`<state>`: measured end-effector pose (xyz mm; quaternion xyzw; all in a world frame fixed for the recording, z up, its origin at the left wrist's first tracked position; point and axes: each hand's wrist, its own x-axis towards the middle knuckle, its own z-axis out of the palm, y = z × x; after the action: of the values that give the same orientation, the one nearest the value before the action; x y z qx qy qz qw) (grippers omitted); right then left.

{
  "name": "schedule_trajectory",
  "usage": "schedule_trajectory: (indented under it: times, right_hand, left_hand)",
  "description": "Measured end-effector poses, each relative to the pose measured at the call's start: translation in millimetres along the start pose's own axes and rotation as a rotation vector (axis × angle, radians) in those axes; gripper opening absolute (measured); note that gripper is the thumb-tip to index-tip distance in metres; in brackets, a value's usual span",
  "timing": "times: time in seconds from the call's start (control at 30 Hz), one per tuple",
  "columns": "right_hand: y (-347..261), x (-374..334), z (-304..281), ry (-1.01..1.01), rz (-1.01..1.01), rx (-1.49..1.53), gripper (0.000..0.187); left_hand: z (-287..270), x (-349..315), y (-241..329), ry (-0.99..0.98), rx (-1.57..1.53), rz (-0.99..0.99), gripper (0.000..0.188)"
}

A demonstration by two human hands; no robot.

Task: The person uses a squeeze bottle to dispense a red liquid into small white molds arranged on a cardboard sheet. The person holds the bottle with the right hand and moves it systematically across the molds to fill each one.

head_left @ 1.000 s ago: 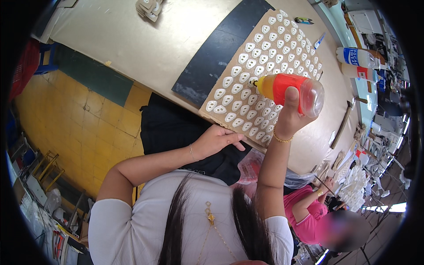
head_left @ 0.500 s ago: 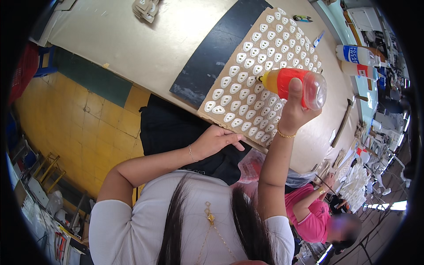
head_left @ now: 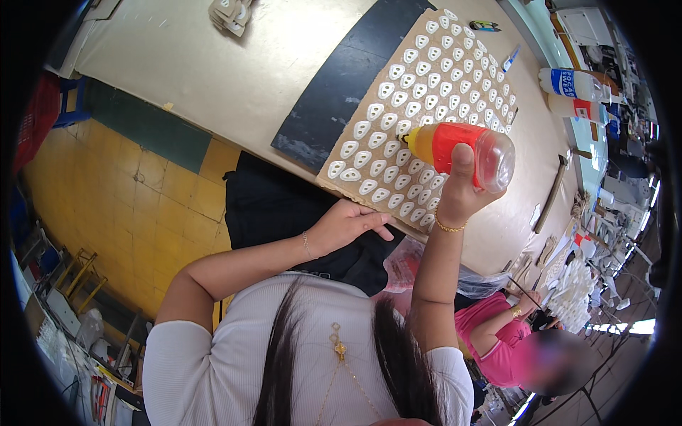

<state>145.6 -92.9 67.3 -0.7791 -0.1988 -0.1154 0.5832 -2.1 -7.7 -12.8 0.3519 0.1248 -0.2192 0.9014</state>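
Note:
In my right hand (head_left: 463, 186) is a clear squeeze bottle (head_left: 458, 149) with a red band and a yellow, dark-tipped nozzle. It is tilted nearly level, its tip pointing left over the white pieces. Beneath it lies a brown cardboard sheet (head_left: 339, 157) set with rows of small white rounded-triangle pieces (head_left: 361, 129), each with two small marks or holes. My left hand (head_left: 353, 226) rests at the sheet's near edge, thumb and fingers stretched out, some fingertips hidden under the edge. Whether the tip touches a piece I cannot tell.
A dark flat strip (head_left: 334, 92) lies left of the cardboard. A stack of brown pieces (head_left: 231, 15) sits at the far left of the table. Bottles (head_left: 577, 85), a hammer-like tool (head_left: 553, 195) and a blue cutter (head_left: 511, 58) lie to the right. A person in pink (head_left: 490, 330) works at lower right.
My right hand has brought the bottle slightly left and nearer to me, so its tip is over a nearer part of the sheet. My left hand stays at the edge.

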Motion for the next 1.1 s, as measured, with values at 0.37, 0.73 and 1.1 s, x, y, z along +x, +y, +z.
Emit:
schedule_trajectory:
  times: [0.37,0.73,1.1]
  right_hand:
    - [-9.9,29.5,13.9,-0.011,-0.155,-0.076,0.030]
    - [-0.5,41.9,17.9,-0.113,-0.162,-0.134,0.031]
    - [4.7,53.6,18.2,-0.026,-0.124,-0.120,0.032]
  left_hand:
    - [2.2,0.4,-1.0,0.023,-0.053,0.033,0.026]
    - [1.0,-0.3,0.9,0.004,-0.017,-0.006,0.027]
    - [1.1,0.3,1.2,0.001,0.039,-0.003,0.026]
